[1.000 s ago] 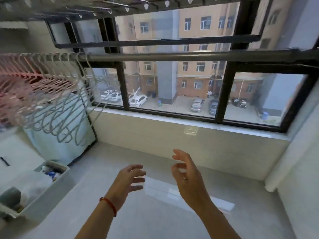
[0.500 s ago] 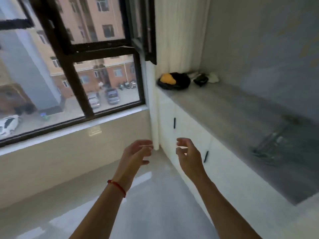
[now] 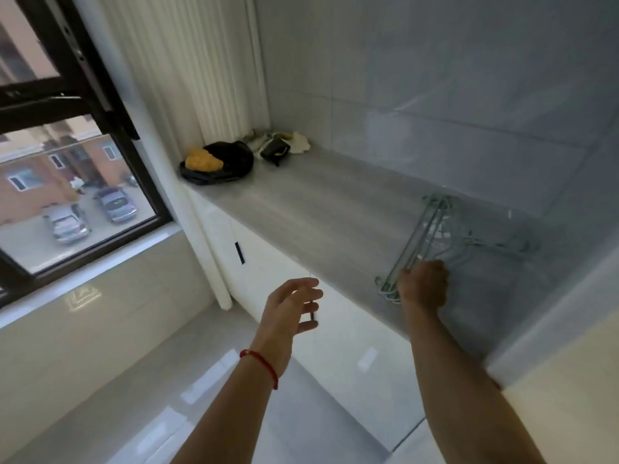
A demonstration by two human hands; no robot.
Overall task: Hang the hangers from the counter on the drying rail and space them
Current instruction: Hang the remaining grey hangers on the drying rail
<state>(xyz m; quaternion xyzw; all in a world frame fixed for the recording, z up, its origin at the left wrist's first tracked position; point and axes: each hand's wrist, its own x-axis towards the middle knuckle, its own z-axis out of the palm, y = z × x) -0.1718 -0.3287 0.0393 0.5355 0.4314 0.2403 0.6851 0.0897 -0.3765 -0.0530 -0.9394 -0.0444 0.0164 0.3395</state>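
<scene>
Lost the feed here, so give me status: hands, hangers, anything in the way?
Right hand closed on the hangers, bundle on the counter. Left hand open, empty, off the counter edge. Nothing in the way; black bag far off by the window.

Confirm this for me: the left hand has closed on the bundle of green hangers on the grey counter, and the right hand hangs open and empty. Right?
Not quite: the hands are swapped. In the head view the right hand has closed on the bundle of green hangers on the grey counter, and the left hand hangs open and empty.
</scene>
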